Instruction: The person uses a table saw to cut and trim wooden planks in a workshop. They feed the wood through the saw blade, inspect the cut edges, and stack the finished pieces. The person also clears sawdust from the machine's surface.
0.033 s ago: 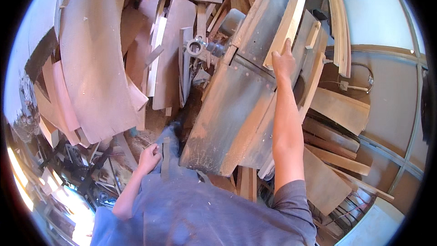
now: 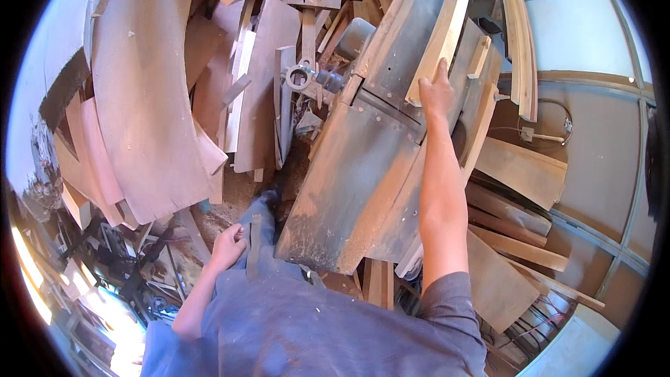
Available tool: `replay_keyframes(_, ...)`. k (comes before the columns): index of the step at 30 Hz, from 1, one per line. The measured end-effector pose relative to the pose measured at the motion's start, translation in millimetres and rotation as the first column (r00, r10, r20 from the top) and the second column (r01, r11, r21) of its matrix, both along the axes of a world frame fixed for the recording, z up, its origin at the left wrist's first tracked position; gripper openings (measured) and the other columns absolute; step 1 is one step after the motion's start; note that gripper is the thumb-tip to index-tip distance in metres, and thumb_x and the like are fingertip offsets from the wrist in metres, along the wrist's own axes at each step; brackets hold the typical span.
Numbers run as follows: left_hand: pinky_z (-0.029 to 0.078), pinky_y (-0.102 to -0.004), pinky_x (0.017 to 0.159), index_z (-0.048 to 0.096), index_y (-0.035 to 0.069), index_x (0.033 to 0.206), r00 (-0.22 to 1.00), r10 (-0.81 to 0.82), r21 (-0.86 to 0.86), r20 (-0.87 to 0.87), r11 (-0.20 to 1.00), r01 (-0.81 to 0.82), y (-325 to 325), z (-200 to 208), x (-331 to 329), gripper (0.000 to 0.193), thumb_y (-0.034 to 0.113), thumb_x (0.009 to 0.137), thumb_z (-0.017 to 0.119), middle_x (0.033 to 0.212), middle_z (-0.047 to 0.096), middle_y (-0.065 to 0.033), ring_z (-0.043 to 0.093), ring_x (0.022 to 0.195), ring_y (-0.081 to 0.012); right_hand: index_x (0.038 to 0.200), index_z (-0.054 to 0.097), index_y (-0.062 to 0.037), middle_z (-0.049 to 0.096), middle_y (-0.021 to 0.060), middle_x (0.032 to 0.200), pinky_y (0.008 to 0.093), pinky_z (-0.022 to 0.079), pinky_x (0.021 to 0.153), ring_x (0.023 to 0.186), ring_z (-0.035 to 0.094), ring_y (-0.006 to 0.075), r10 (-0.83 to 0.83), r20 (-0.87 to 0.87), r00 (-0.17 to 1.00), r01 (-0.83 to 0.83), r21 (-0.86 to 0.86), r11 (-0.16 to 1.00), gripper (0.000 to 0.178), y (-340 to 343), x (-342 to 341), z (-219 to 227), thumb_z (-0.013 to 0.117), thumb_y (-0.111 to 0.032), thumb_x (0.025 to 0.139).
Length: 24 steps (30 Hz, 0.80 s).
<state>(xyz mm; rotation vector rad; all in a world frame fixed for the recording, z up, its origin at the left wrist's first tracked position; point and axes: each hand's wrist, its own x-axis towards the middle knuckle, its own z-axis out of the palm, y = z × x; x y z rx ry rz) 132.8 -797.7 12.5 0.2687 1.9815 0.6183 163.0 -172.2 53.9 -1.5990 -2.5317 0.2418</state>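
Observation:
My right hand (image 2: pixel 437 94) is closed on the near end of a pale length of wood (image 2: pixel 442 31), with a finger stretched along its top. The wood lies lengthwise on the far part of a jointer's metal table (image 2: pixel 363 167), against the fence on the right. A narrow slot crosses the table just short of the wood's near end. Low on the left, my left hand (image 2: pixel 229 246) hangs by my leg, its fingers curled in and nothing seen in them. Sawdust coats part of the table's near half.
A short wood block (image 2: pixel 479 57) rests on the fence side of the machine. Large curved boards (image 2: pixel 146 98) lean at the left. Offcuts pile up at the back, and planks (image 2: pixel 523 167) are stacked at the right by a panelled wall (image 2: pixel 600 139).

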Motion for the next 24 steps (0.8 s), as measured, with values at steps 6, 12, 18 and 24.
replay_keyframes(6, 0.056, -0.0365, 0.090, 0.064, -0.002, 0.124, 0.998, -0.042, 0.193, 0.051, 0.981, 0.031, 18, -13, -7, 0.045, 0.013, 0.083, 0.071, 0.109, 0.073, -0.0158, 0.072, 0.099, -0.0247, 0.161, 0.035, -0.0142, 0.072, 0.0300, 0.106, 0.0512, 0.055, 0.091, 0.100, 0.070, 0.0457, 0.079, -0.083, 0.993, -0.086, -0.079, 0.993, 0.087, 11, 21, 3, 0.066, -0.027, 0.081)
replay_keyframes(12, 0.054, -0.0323, 0.090, 0.065, -0.002, 0.118, 0.946, -0.167, 0.504, 0.277, 0.864, 0.005, 146, 41, -14, 0.032, 0.021, 0.096, 0.068, 0.106, 0.072, -0.0081, 0.067, 0.101, -0.0162, 0.160, 0.031, 0.0019, 0.054, 0.0220, 0.146, 0.0415, 0.049, 0.104, 0.125, 0.061, 0.0327, -0.333, -0.724, 0.604, -0.222, -0.554, 0.803, 0.095, -131, 91, 52, 0.072, -0.030, 0.081)
replay_keyframes(18, 0.054, -0.0393, 0.101, 0.045, 0.000, 0.149, 0.600, -0.190, 0.496, 0.777, 0.771, -0.399, 259, 68, 6, 0.064, 0.051, 0.110, 0.041, 0.139, 0.061, -0.0129, 0.064, 0.123, -0.0227, 0.160, 0.028, 0.0023, 0.045, 0.0200, 0.153, 0.0399, 0.045, 0.111, 0.141, 0.048, 0.0292, -0.648, -0.717, 0.257, -0.441, -0.684, 0.581, 0.098, -290, 152, 121, 0.071, -0.033, 0.079)
replay_keyframes(24, 0.056, -0.0491, 0.101, 0.043, 0.006, 0.153, 0.103, -0.401, 0.341, 0.910, 0.587, -0.734, 286, 162, 37, 0.070, 0.060, 0.108, 0.034, 0.140, 0.061, -0.0131, 0.065, 0.122, -0.0306, 0.158, 0.029, 0.0042, 0.049, 0.0195, 0.150, 0.0415, 0.060, 0.082, 0.127, 0.061, 0.0292, -0.665, -0.746, 0.026, -0.652, -0.517, 0.555, 0.087, -327, 170, 176, 0.060, -0.045, 0.094)
